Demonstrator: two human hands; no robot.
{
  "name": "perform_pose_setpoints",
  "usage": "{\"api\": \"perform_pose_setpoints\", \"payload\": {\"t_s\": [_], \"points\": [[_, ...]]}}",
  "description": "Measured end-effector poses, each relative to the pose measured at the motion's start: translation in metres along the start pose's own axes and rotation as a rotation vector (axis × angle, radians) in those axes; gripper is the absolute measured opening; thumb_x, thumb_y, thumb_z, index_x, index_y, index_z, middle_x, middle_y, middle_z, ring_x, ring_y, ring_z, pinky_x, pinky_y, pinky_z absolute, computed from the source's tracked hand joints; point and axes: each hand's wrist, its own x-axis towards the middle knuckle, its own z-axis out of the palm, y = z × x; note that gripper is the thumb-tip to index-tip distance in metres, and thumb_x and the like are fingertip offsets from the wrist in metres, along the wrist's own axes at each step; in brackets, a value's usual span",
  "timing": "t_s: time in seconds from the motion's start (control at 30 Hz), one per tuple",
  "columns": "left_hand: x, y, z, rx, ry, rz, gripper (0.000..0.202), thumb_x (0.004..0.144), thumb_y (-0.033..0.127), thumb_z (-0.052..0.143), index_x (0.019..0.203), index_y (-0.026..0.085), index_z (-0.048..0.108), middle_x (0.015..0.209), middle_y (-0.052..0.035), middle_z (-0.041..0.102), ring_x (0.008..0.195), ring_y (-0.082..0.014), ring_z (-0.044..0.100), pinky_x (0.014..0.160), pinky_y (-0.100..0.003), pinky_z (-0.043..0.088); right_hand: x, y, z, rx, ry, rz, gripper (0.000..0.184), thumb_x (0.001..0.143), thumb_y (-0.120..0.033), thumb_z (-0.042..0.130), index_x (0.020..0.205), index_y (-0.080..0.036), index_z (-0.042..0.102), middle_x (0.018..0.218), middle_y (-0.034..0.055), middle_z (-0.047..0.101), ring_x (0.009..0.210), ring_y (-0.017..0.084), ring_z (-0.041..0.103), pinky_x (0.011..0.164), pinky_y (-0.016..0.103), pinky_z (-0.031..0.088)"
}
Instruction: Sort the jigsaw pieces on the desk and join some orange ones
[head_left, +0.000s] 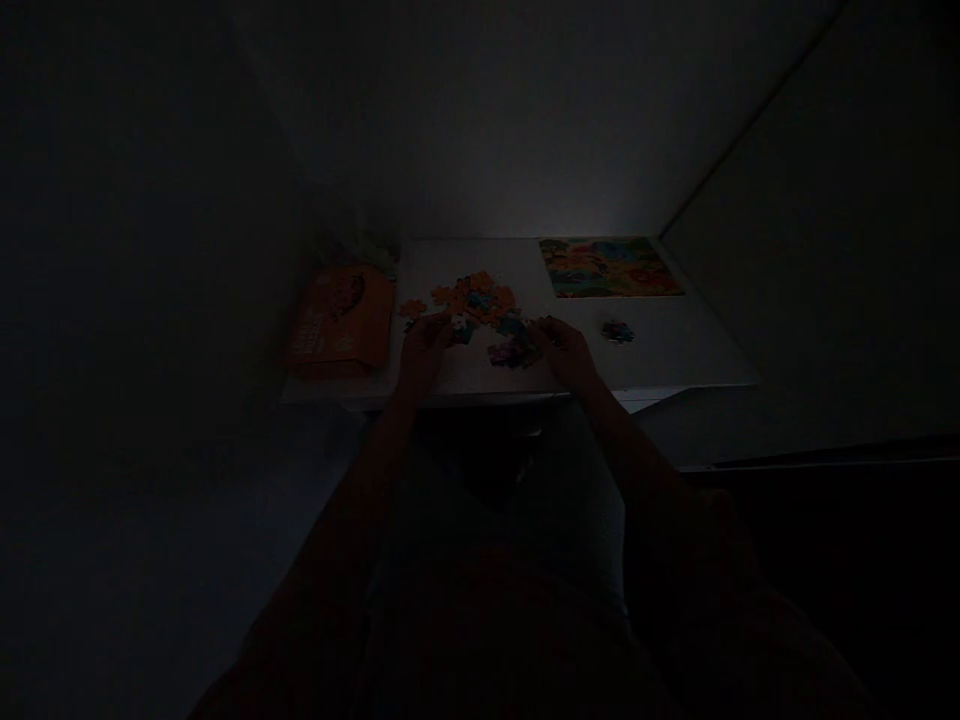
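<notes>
The scene is very dark. A loose heap of jigsaw puzzle pieces [478, 298], mostly orange with some blue, lies on a white table [450, 385]. At the heap's near left edge, my left hand [424, 348] is closed, its fingertips pinching a puzzle piece [460, 327]. My right hand [564, 350] is closed too, on the right of the heap, and pinches a small puzzle piece at its fingertips, mostly hidden. Between the hands lies a cluster of purple and green puzzle pieces [510, 353], close to my right fingers.
An orange puzzle box [341, 318] lies at the table's left end. A colourful picture sheet [611, 268] rests at the back right. In front of it sits a small pile of dark puzzle pieces [617, 331]. A pale wall [480, 140] rises behind the table.
</notes>
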Motion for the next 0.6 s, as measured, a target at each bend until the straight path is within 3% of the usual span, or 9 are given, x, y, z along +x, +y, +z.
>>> {"api": "perform_pose_setpoints", "payload": {"t_s": [0.1, 0.3, 0.5, 0.6], "points": [[0.0, 0.0, -0.001, -0.052, 0.025, -0.004, 0.066, 0.092, 0.073, 0.099, 0.129, 0.02, 0.082, 0.136, -0.0174, 0.088, 0.112, -0.0303, 0.09, 0.103, -0.049, 0.076, 0.0, 0.002, -0.006, 0.04, 0.058, 0.017, 0.076, 0.088, -0.108, 0.082, 0.092, -0.033, 0.078, 0.093, 0.0052, 0.083, 0.096, 0.032, 0.079, 0.095, 0.051, 0.068], [-0.003, 0.011, -0.001, -0.111, 0.015, -0.076, 0.071, 0.081, 0.072, 0.104, 0.124, 0.018, 0.087, 0.127, -0.0176, 0.09, 0.115, -0.0316, 0.091, 0.116, -0.054, 0.075, -0.001, 0.001, -0.002, 0.119, 0.089, 0.029, 0.065, 0.086, -0.095, 0.091, 0.094, -0.032, 0.076, 0.096, 0.007, 0.084, 0.101, 0.034, 0.084, 0.097, 0.053, 0.072], [-0.003, 0.012, 0.0, -0.133, -0.003, -0.081, 0.072, 0.081, 0.076, 0.104, 0.119, 0.019, 0.085, 0.122, -0.0164, 0.09, 0.113, -0.0317, 0.091, 0.115, -0.056, 0.074, 0.001, -0.009, 0.01, 0.147, 0.052, 0.015, 0.061, 0.09, -0.093, 0.09, 0.095, -0.034, 0.076, 0.093, 0.0049, 0.083, 0.095, 0.033, 0.081, 0.096, 0.053, 0.071], [-0.003, 0.01, 0.0, -0.135, 0.024, -0.067, 0.069, 0.081, 0.075, 0.103, 0.118, 0.02, 0.084, 0.122, -0.0153, 0.09, 0.109, -0.0302, 0.09, 0.11, -0.053, 0.075, 0.005, -0.008, 0.007, 0.137, 0.053, 0.006, 0.058, 0.091, -0.089, 0.089, 0.097, -0.033, 0.075, 0.092, 0.0041, 0.08, 0.094, 0.031, 0.079, 0.092, 0.05, 0.069]]}}
